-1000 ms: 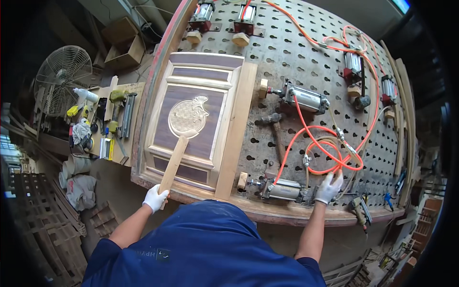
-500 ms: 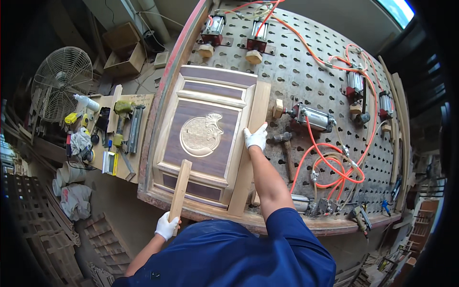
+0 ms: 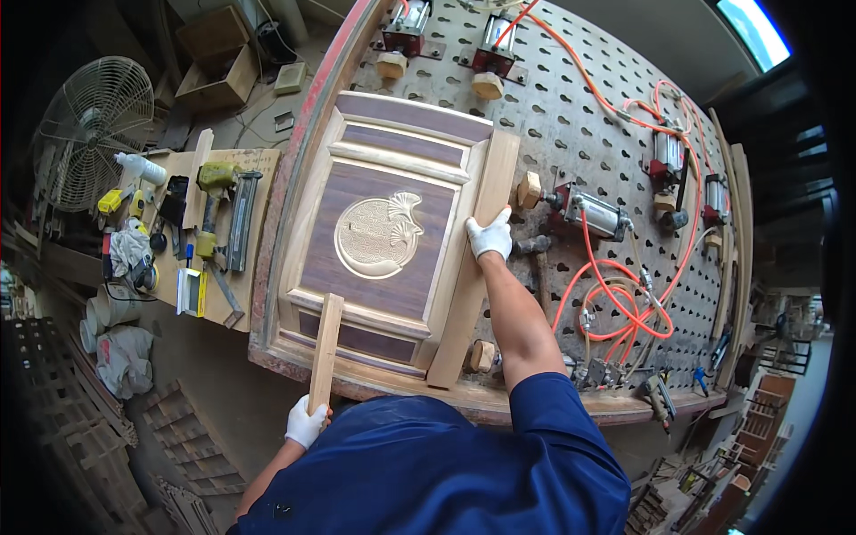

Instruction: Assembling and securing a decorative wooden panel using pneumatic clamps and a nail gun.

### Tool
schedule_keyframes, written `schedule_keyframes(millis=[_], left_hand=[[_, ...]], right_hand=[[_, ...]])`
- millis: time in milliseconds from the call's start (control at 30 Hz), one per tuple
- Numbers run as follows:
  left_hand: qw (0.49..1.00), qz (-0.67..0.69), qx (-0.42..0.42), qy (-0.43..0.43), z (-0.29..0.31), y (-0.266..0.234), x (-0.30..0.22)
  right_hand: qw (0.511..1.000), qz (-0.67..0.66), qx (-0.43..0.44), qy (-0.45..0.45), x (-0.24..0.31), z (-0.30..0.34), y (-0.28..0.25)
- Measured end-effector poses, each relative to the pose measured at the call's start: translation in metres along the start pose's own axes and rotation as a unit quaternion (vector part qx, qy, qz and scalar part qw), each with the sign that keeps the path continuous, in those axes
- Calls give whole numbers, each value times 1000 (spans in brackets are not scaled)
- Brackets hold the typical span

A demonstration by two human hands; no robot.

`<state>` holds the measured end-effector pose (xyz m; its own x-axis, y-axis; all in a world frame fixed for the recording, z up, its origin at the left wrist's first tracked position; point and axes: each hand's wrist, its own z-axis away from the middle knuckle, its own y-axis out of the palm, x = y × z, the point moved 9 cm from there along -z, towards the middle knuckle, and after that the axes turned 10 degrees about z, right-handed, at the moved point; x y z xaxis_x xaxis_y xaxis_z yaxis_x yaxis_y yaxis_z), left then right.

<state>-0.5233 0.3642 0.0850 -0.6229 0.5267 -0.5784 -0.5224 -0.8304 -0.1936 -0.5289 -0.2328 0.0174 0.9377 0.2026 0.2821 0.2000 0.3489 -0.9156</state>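
A framed wooden door panel (image 3: 357, 272) with dark inlays and a carved round emblem lies flat on the perforated metal bench. Along its right side runs a long pale wooden board (image 3: 459, 330). My right hand (image 3: 489, 235), in a white glove, grips this board across its width, thumb on the panel side. My left hand (image 3: 307, 423), also gloved, is closed round the lower end of a narrow wooden strip (image 3: 326, 343). The strip's upper end overlaps the panel's lower rail; whether it touches cannot be seen.
Right of the board are a pneumatic cylinder (image 3: 593, 216) with a wooden pad, a hammer (image 3: 539, 259) and coiled orange hoses (image 3: 624, 312). More cylinders stand at the back. A side table (image 3: 254, 294) holds tools at left, near a fan (image 3: 94, 134).
The view has shifted slightly. The strip in my left hand has moved a little left and toward me relative to the panel. My right hand stays on the board.
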Motion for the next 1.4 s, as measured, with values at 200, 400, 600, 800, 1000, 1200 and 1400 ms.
schedule_keyframes(millis=[200, 400, 600, 800, 1000, 1200, 1400], left_hand=[[1000, 8, -8, 3, -1, -2, -9], [998, -63, -16, -14, 11, 1, -12], [995, -103, -15, -4, 23, -5, 1], [991, -132, -9, 28, 26, 2, -2], [979, -174, 18, 109, 11, 6, -1], [997, -42, 24, 67, 8, 21, -1], [997, 11, 33, 65, 8, 77, -29]], right_hand=[[1000, -8, -15, -6, 2, -8, 0], [1000, -6, -20, -6, 1, -10, 1], [999, -2, -5, -36, 3, -9, 6], [994, -54, -20, -96, -18, -7, -4], [917, -277, -157, -241, -83, 112, -100], [908, -237, -336, 80, -390, 152, -208], [954, -149, -125, 229, -665, 143, -179]])
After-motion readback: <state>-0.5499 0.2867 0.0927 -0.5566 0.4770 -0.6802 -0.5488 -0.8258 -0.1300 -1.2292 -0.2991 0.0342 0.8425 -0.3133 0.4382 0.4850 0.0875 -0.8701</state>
